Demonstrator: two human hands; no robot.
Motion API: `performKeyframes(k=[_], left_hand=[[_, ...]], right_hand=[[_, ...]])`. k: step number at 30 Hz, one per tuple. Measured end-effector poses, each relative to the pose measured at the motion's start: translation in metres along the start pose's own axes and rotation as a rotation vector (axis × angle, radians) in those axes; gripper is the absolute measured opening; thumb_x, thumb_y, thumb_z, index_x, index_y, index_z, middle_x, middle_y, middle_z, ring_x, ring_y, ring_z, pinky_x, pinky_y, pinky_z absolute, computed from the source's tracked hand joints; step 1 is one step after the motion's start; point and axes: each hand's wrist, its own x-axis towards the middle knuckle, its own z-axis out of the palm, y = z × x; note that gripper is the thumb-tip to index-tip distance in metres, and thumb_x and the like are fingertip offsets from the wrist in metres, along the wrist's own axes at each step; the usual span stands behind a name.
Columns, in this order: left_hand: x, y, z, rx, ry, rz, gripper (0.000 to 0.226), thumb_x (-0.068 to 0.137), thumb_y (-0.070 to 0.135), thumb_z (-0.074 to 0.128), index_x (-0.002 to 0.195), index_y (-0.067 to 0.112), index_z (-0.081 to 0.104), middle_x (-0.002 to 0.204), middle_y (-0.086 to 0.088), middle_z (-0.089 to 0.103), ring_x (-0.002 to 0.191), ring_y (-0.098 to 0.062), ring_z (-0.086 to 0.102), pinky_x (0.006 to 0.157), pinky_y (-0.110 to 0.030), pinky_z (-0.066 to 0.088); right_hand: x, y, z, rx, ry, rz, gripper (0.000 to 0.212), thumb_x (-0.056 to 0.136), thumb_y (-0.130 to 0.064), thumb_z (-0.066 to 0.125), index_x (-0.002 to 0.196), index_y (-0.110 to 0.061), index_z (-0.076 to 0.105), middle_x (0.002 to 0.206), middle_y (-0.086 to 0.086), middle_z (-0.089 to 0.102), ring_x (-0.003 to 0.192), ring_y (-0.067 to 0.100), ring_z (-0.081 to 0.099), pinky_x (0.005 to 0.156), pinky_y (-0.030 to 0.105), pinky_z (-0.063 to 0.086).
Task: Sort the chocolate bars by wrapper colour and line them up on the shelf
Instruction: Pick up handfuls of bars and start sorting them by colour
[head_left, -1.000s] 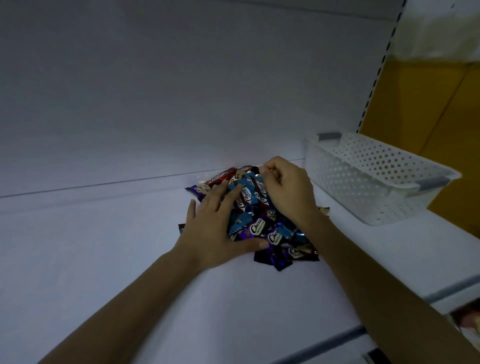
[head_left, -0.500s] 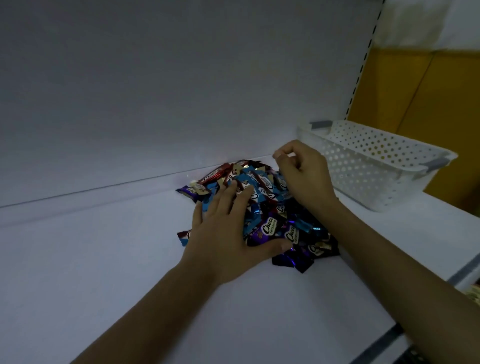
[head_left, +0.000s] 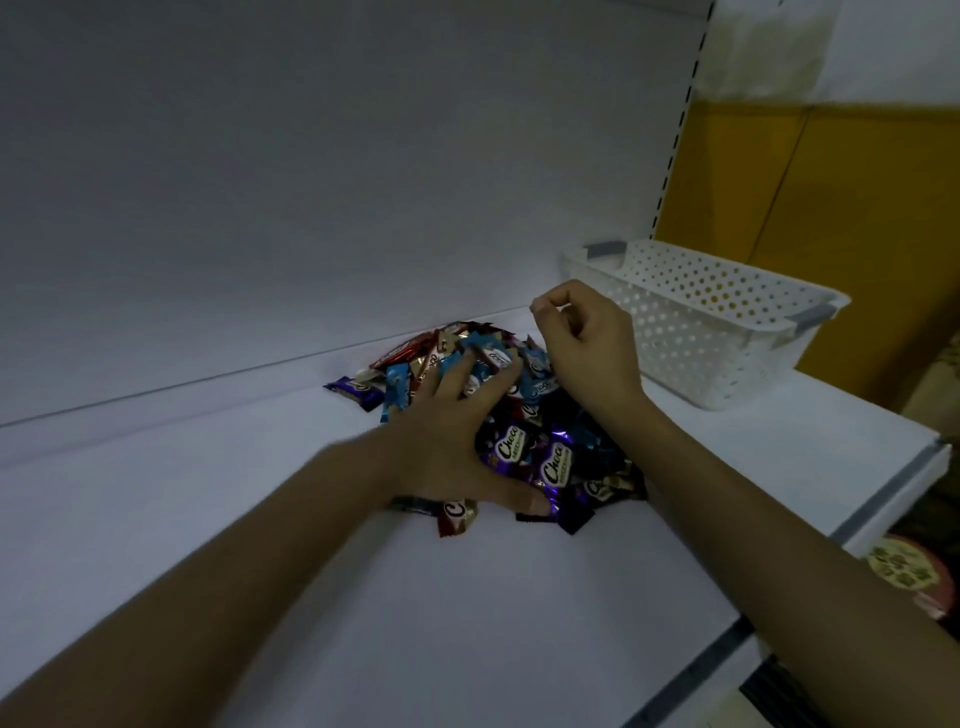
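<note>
To the right we see a white perforated plastic basket (head_left: 701, 358) with a grey handle clip (head_left: 811, 318) at each end. Behind it we make out a white slotted upright (head_left: 675, 130), then a mustard-yellow wall panel (head_left: 831, 208) under a pale, patchy wall (head_left: 857, 47). Low at the right edge we find a round pink-rimmed object (head_left: 906, 574) with a green-patterned top, too blurred to identify.

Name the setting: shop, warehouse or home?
Most likely a shop: white display shelf with a slotted upright, a pile of wrapped chocolate bars on it, a perforated white basket beside them.
</note>
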Motion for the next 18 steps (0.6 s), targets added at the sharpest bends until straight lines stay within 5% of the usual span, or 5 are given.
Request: performKeyframes(k=[5, 9, 13, 18], left_hand=[[0.029, -0.004, -0.024, 0.119, 0.013, 0.089, 0.086, 0.075, 0.049, 0.072, 0.146, 0.036, 0.025, 0.148, -0.007, 0.026, 0.131, -0.028, 0.035, 0.108, -0.044, 0.036], [0.03, -0.013, -0.022, 0.151, 0.184, 0.19, 0.063, 0.083, 0.024, 0.068, 0.14, 0.027, 0.042, 0.137, -0.009, 0.044, 0.122, -0.025, 0.045, 0.096, -0.027, 0.038], [0.029, -0.015, -0.029, -0.191, 0.384, 0.263, 0.038, 0.089, 0.005, 0.061, 0.126, 0.012, 0.059, 0.121, -0.008, 0.064, 0.109, -0.022, 0.059, 0.093, -0.031, 0.046], [0.027, -0.017, -0.037, -0.742, 0.532, 0.13, 0.021, 0.094, 0.007, 0.057, 0.114, 0.007, 0.062, 0.104, -0.008, 0.067, 0.094, -0.018, 0.064, 0.085, -0.028, 0.052]], right_hand=[[-0.001, 0.0, -0.004, -0.026, -0.045, -0.016, 0.019, 0.093, -0.025, 0.056, 0.078, -0.015, 0.061, 0.048, -0.006, 0.049, 0.045, 0.006, 0.044, 0.049, 0.026, 0.038], [-0.006, -0.005, -0.006, -0.093, -0.076, -0.125, 0.018, 0.094, -0.022, 0.056, 0.077, -0.016, 0.059, 0.048, -0.001, 0.05, 0.044, 0.012, 0.046, 0.046, 0.026, 0.036], [-0.01, -0.006, -0.007, -0.155, -0.084, -0.185, 0.015, 0.093, -0.02, 0.056, 0.08, -0.015, 0.061, 0.048, 0.002, 0.052, 0.045, 0.017, 0.049, 0.047, 0.03, 0.038], [-0.009, -0.003, -0.007, -0.2, -0.071, -0.286, 0.015, 0.093, -0.021, 0.055, 0.08, -0.017, 0.061, 0.045, -0.005, 0.047, 0.04, 0.01, 0.044, 0.043, 0.02, 0.031]])
